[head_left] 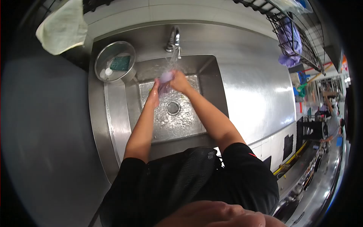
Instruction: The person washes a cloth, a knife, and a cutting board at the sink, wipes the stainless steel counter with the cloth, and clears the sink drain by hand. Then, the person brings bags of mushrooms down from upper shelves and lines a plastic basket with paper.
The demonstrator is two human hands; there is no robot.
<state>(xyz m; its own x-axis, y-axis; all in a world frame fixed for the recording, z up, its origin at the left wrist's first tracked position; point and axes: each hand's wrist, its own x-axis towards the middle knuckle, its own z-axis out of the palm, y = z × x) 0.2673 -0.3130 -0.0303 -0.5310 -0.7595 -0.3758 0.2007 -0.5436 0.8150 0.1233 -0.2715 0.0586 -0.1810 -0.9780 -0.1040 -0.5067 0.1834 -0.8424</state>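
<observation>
Under the running tap (pixel 174 38), a wet light-purple cloth (pixel 165 78) is bunched between my two hands above the sink (pixel 141 125). My right hand (pixel 179 81) is closed on the cloth's upper right side, close to the stream of water. On its left side, my left hand (pixel 154 94) grips the cloth, with the fingers partly hidden and blurred. Water splashes around both hands and runs over the sink floor toward the round drain (pixel 173 108).
A clear round tub (pixel 99 62) at the sink's left corner holds a green scouring pad (pixel 121 63) and small white pieces. Steel counter (pixel 257 98) extends right. A wire rack (pixel 319 56) with purple cloth hangs upper right; a pale cloth (pixel 62 28) hangs upper left. Another person stands far right.
</observation>
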